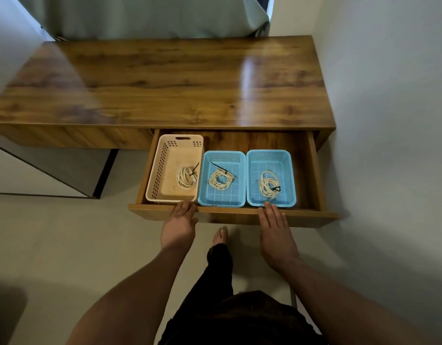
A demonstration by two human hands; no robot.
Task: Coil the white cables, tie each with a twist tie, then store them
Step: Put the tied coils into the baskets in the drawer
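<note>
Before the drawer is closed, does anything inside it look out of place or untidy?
Nothing stands out. Each basket, beige, middle blue and right blue, holds one tied white coil. Both hands rest flat on the drawer front.

You look down on a glossy wood-grain worktop (165,80) set against a pale wall (389,95) on its right. A grey-green curtain (140,16) hangs behind its far edge. Below you lies a light floor (65,232), where one bare foot (220,236) stands under a dark trouser leg (220,270). A dark panel (65,170) stands beneath the worktop at left.
</note>
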